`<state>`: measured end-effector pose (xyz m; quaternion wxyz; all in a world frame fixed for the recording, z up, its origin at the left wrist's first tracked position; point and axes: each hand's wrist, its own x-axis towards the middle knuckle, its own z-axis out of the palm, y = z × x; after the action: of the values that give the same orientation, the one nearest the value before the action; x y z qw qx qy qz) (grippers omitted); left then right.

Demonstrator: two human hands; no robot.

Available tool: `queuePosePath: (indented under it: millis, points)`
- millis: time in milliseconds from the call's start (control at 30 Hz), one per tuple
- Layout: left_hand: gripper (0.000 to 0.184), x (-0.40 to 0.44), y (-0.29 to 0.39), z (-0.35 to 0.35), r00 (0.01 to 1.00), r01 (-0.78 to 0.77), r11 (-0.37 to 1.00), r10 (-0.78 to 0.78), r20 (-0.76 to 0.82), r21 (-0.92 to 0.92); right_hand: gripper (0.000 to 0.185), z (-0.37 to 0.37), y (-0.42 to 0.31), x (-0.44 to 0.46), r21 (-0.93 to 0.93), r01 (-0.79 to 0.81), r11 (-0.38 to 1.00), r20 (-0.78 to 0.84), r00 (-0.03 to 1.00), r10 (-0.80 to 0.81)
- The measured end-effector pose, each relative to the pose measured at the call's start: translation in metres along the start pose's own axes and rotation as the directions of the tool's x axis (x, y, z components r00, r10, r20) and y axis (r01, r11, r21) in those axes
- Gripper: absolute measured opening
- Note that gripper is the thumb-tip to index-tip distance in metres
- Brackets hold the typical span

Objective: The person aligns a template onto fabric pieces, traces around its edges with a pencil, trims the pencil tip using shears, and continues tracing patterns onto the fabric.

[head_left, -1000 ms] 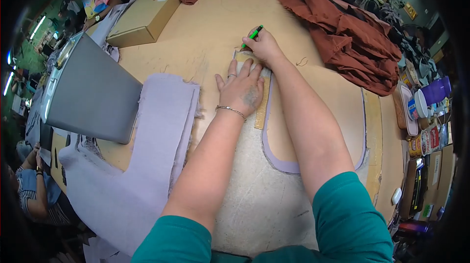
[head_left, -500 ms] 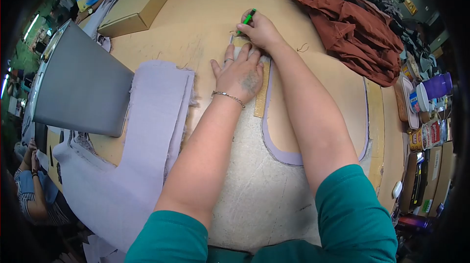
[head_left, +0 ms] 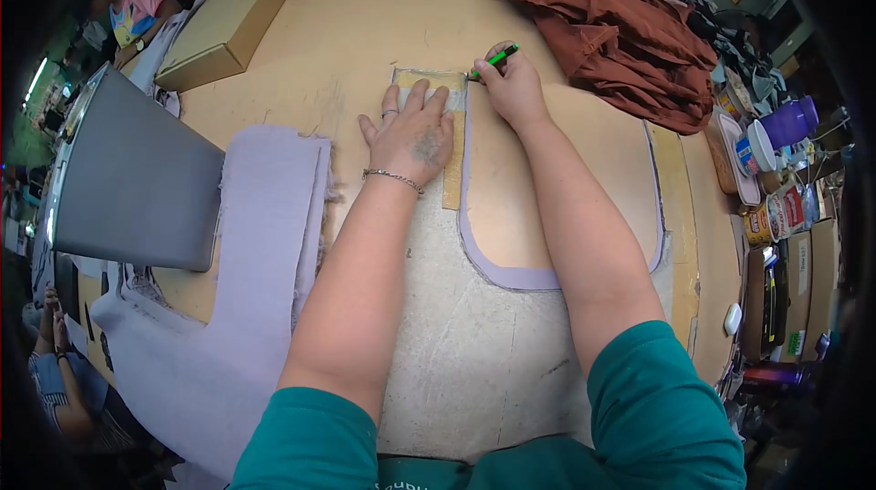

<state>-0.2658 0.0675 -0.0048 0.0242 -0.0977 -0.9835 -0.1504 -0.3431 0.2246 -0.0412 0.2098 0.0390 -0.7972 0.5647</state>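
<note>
Head view: I find my left hand (head_left: pixel 415 139) laid palm down, fingers spread, on the narrow upper arm of a pale grey template (head_left: pixel 456 353). A chain bracelet (head_left: pixel 392 177) sits at the wrist. My right hand (head_left: pixel 516 93) pinches a green marker (head_left: pixel 502 55) between thumb and fingers, its tip at the upper right corner of that arm; whether the tip touches, I cannot tell.

The template lies flat on the table (head_left: pixel 365 25), with yellow tape (head_left: pixel 452 175) along part of its edge. A lavender border (head_left: pixel 520 278) shows along its inner curve. To the left of my left forearm, I record layered lavender fabric (head_left: pixel 265 207) with frayed edges, and just beside it a dark grey container (head_left: pixel 137 171).

Further items noted: a closed cardboard box (head_left: pixel 214 38) at the upper left, rust-coloured cloth (head_left: pixel 611 43) heaped at the upper right, and a small white object (head_left: pixel 733 318) near the right edge.
</note>
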Motion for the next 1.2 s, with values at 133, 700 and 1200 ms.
queuePosePath:
  millis: [133,700,1200]
  points:
    - [0.04,0.0,0.0,-0.002,1.0,0.0,1.0,0.0,0.003,-0.023,0.016,-0.002,-0.029,-0.018,-0.202,0.041,0.978,-0.022,0.999,-0.047]
    - [0.043,0.004,0.003,0.0,0.998,0.022,0.993,-0.029,0.059,0.115,0.016,-0.138,-0.119,-0.217,-0.495,0.145,0.857,0.338,0.94,0.036]
    - [0.041,0.003,0.009,-0.004,0.998,0.01,0.989,-0.019,0.064,0.145,0.015,-0.279,-0.017,-0.052,-0.597,-0.246,0.764,0.241,0.853,0.464]
